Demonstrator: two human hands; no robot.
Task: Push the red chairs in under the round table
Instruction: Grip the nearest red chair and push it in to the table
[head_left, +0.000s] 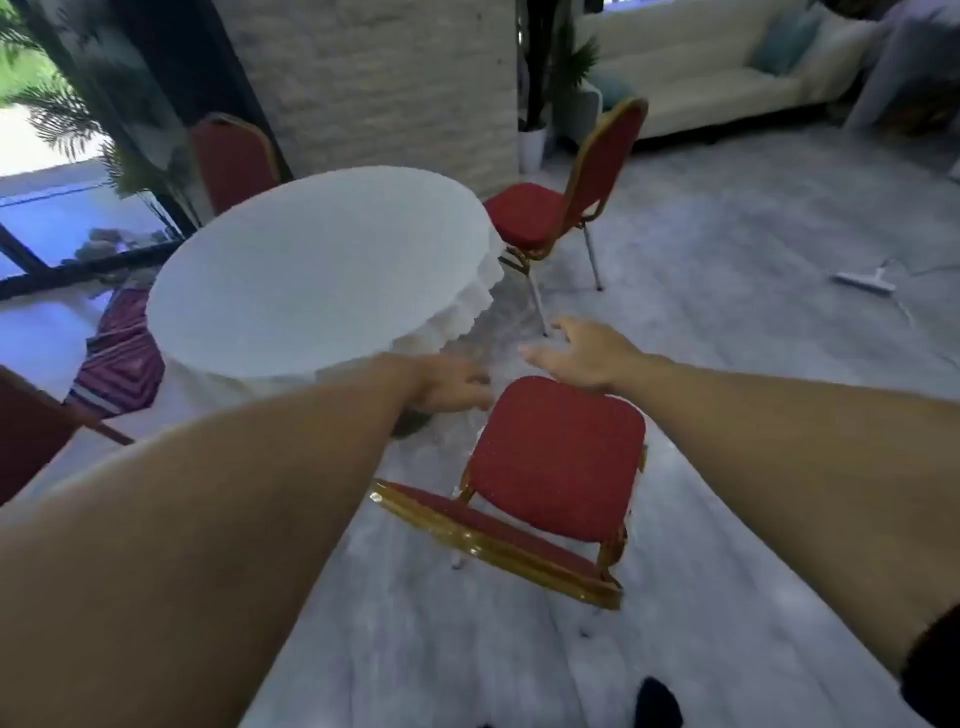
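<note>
A round table (317, 270) with a white cloth stands left of centre. The nearest red chair (556, 457) with a gold frame sits just below it, its backrest towards me and its seat pointing at the table's edge. My left hand (449, 384) hovers open beside the seat's front left corner. My right hand (587, 353) is spread open above the seat's front edge, holding nothing. A second red chair (561, 202) stands to the table's right, apart from it. A third red chair (231, 158) is behind the table. Part of a fourth red chair (31, 431) shows at the left edge.
A striped cloth (122, 358) lies on the floor left of the table. A flat white mop head (865, 280) lies on the grey floor at right. A stone pillar (384, 78), potted plants (535, 130) and a cream sofa (717, 67) stand at the back.
</note>
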